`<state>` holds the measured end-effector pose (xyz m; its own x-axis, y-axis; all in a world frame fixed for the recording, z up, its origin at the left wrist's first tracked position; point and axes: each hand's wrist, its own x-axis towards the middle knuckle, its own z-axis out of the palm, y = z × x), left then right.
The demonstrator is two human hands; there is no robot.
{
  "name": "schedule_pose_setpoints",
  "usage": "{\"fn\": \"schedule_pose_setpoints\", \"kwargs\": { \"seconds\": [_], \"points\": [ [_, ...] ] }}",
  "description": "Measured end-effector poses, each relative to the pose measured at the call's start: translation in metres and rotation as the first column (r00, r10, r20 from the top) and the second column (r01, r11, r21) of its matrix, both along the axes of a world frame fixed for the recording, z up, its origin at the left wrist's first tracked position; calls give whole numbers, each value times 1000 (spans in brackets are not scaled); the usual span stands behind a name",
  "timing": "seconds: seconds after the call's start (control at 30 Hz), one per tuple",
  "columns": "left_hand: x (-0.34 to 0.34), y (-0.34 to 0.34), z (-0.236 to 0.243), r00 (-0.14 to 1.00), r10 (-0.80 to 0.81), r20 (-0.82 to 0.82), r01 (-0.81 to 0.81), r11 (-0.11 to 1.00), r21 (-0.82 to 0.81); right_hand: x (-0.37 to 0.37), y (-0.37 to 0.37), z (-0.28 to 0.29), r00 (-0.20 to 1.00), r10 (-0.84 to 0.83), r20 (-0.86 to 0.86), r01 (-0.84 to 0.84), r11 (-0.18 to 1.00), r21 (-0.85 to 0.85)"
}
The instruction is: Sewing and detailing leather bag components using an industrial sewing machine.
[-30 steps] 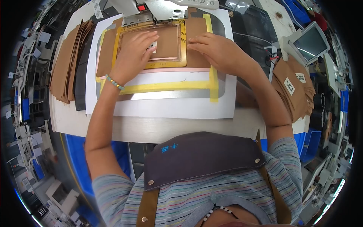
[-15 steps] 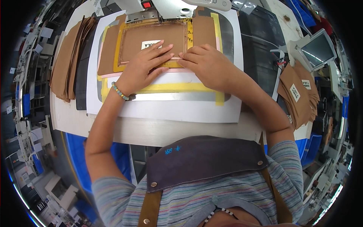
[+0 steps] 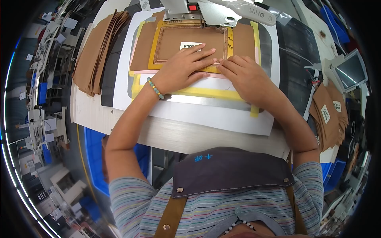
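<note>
Here, 2 hands (image 3: 180, 68), yellow frame (image 3: 155, 47) partly underneath

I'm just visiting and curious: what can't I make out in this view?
In the head view:
- White label: partly covered by the left hand's fingers.
- Yellow frame: near edge partly hidden by both the left hand and right hand.
- White machine: top cut off by the upper edge.
- Equipment at far left: too small and blurred.

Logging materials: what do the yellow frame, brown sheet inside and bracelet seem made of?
Yellow frame: probably smooth rigid plastic, given straight, crisp edges. Brown sheet: matte, even; fabric or leather-like, can't tell. Bracelet: small round beads, perhaps polished stone or glass.
</note>
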<state>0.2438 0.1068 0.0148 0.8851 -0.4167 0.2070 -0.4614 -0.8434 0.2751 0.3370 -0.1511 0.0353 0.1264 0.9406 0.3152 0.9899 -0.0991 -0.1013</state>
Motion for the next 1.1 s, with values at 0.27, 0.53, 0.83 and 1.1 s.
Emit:
{"fn": "schedule_pose_setpoints", "kwargs": {
  "seconds": [0.27, 0.53, 0.83, 1.1],
  "points": [
    [9, 2, 2, 1000, 1, 0, -1, 999, 32, 4, 3, -5, 999, -32, -21, 32, 999, -4],
    [33, 5, 2, 999, 6, 45, -8, 998, 58, 25, -1, -12, 996, -89, 32, 82, 982, 168],
    [58, 9, 6, 995, 11, 100, -15, 999, 40, 47, -10, -21, 969, -219, -110, 241, 938, 251],
    [80, 12, -5, 995, 77, 60, -69, 990, -123, 51, -10, -23, 961, -213, -179, 256, 929, 269]
  ]
}}
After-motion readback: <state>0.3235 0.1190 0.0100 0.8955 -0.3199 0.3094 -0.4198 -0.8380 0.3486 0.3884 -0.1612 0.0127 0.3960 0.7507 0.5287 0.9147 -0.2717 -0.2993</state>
